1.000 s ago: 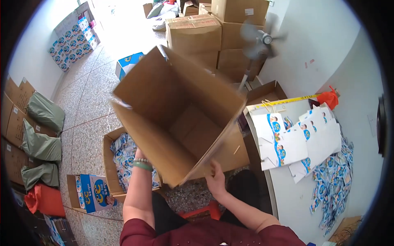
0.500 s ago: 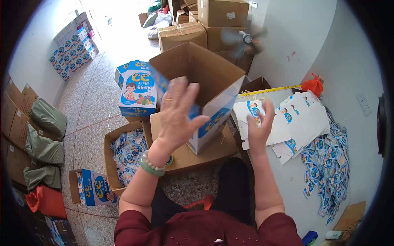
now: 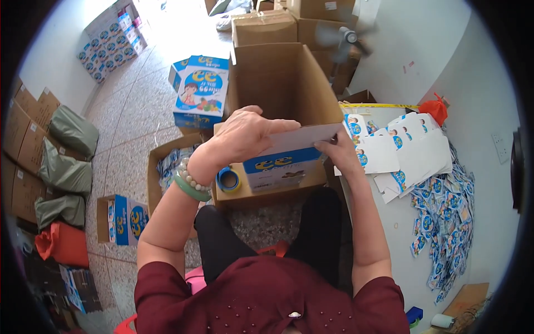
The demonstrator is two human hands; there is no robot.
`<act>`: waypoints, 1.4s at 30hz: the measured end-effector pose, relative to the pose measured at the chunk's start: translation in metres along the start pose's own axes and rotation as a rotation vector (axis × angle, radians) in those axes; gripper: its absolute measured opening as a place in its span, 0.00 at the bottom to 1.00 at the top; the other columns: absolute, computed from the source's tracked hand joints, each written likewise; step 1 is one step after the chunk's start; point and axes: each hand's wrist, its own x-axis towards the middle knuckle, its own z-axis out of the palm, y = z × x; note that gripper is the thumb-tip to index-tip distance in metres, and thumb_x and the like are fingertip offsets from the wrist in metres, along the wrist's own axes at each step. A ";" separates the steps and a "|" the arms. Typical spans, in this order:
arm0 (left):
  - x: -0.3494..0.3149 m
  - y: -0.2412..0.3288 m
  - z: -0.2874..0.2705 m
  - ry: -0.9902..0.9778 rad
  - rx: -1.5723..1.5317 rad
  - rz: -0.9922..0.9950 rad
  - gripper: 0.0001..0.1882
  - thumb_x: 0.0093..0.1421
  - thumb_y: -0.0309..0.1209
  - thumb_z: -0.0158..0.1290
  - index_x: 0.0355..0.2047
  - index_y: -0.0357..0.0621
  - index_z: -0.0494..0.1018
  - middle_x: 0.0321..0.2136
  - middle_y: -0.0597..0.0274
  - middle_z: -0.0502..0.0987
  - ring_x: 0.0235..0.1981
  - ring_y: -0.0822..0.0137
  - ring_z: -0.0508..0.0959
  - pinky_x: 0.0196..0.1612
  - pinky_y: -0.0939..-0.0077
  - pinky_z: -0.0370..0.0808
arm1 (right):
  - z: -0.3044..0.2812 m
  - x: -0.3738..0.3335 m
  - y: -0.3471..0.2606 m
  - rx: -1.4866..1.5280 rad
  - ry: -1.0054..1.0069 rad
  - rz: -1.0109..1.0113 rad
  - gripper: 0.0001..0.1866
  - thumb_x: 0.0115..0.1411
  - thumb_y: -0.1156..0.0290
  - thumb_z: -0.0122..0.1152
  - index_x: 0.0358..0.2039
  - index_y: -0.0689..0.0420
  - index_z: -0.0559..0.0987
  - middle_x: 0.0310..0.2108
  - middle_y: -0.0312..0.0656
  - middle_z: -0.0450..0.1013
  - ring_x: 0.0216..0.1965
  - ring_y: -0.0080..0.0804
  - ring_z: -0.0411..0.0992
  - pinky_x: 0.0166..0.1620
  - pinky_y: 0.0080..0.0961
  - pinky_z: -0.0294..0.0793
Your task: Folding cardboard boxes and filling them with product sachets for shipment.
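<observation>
An open carton [image 3: 267, 83], brown inside and blue and white outside, stands on a brown cardboard box [image 3: 233, 197] before my knees. My left hand [image 3: 242, 133] is closed over the left part of its near edge, with a finger stretched along the rim. At the right end of that edge, my right hand [image 3: 339, 153] pinches the white strip [image 3: 303, 139] between thumb and fingers. Below the strip shows the carton's printed front. Beside it, under my left wrist, lies a blue and yellow tape roll [image 3: 228, 179].
On my right, flat white printed cards [image 3: 378, 153] and a heap of small sachets [image 3: 445, 214] cover a white table. A sachet-filled box [image 3: 156, 183] and printed cartons [image 3: 201, 92] stand at left. A fan [image 3: 347, 36] and stacked boxes [image 3: 264, 28] are behind.
The carton has turned from a slant to face me squarely. My left hand has come down from the air onto its near edge, and my right hand has taken hold of the right end.
</observation>
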 end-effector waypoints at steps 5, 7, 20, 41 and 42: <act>-0.009 0.011 0.007 0.091 0.120 0.039 0.26 0.53 0.24 0.50 0.53 0.60 0.70 0.18 0.57 0.76 0.21 0.56 0.76 0.49 0.62 0.71 | 0.012 -0.029 0.017 0.251 0.012 -0.060 0.36 0.51 0.75 0.62 0.60 0.62 0.58 0.54 0.50 0.64 0.54 0.36 0.65 0.58 0.32 0.62; -0.009 0.022 0.015 0.134 0.123 -0.251 0.24 0.53 0.24 0.50 0.51 0.56 0.69 0.20 0.56 0.77 0.23 0.55 0.78 0.42 0.62 0.74 | 0.027 -0.046 0.020 0.085 0.170 0.009 0.39 0.50 0.75 0.63 0.61 0.62 0.55 0.56 0.51 0.62 0.56 0.38 0.63 0.59 0.32 0.61; 0.074 0.021 0.021 0.665 -0.245 -0.275 0.10 0.51 0.29 0.55 0.35 0.44 0.76 0.31 0.52 0.77 0.34 0.53 0.78 0.37 0.63 0.74 | 0.079 0.002 0.000 -0.318 0.467 0.029 0.51 0.48 0.59 0.66 0.64 0.65 0.47 0.61 0.60 0.55 0.62 0.51 0.55 0.62 0.33 0.56; -0.037 -0.086 -0.002 0.554 -0.741 -0.843 0.24 0.61 0.46 0.50 0.44 0.36 0.71 0.27 0.64 0.72 0.25 0.73 0.74 0.32 0.77 0.73 | 0.012 0.033 0.061 0.227 0.181 0.065 0.20 0.58 0.75 0.54 0.52 0.62 0.69 0.48 0.40 0.70 0.50 0.29 0.65 0.55 0.25 0.61; -0.041 -0.084 0.009 0.705 -0.945 -0.794 0.20 0.62 0.44 0.49 0.43 0.39 0.70 0.32 0.64 0.72 0.24 0.73 0.73 0.32 0.77 0.73 | 0.007 0.031 0.076 0.215 0.191 0.089 0.20 0.59 0.74 0.53 0.53 0.63 0.69 0.49 0.41 0.70 0.51 0.29 0.65 0.56 0.25 0.61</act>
